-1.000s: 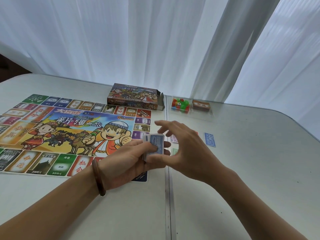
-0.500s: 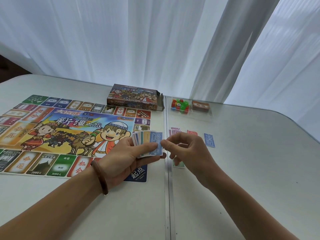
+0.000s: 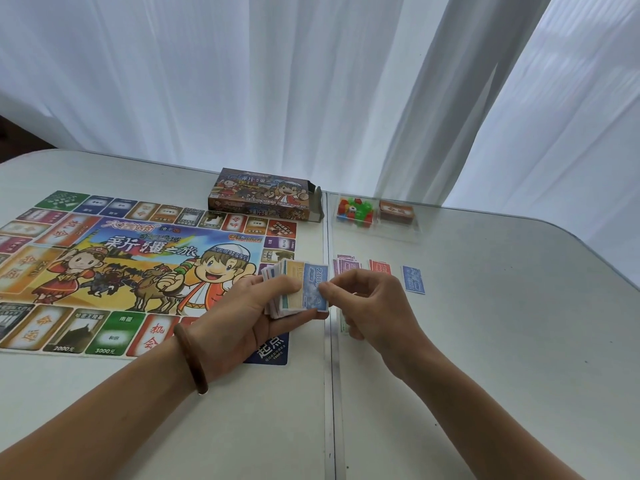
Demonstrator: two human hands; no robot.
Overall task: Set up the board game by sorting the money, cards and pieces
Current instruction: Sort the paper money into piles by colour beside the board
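My left hand (image 3: pixel 249 310) grips a fanned stack of play money (image 3: pixel 294 289) over the board's near right corner. Thumb and forefinger of my right hand (image 3: pixel 374 303) pinch the right edge of the top blue 2000 note (image 3: pixel 317 287) of that stack. On the table beyond my right hand lie sorted notes: a purple pile (image 3: pixel 346 265), a red pile (image 3: pixel 380 267) and a single blue note (image 3: pixel 412 278). A green note (image 3: pixel 343 323) shows partly under my right hand. The colourful game board (image 3: pixel 131 265) lies flat on the left.
The open game box (image 3: pixel 265 195) stands behind the board. A clear tray (image 3: pixel 375 230) at the back holds coloured plastic pieces (image 3: pixel 355 209) and a card deck (image 3: pixel 396 211). A seam (image 3: pixel 329 410) splits the white table. White curtains hang behind.
My right hand came down from above the stack and closed its fingertips on the blue note's edge. My left hand spread the stack into a fan and stayed in place.
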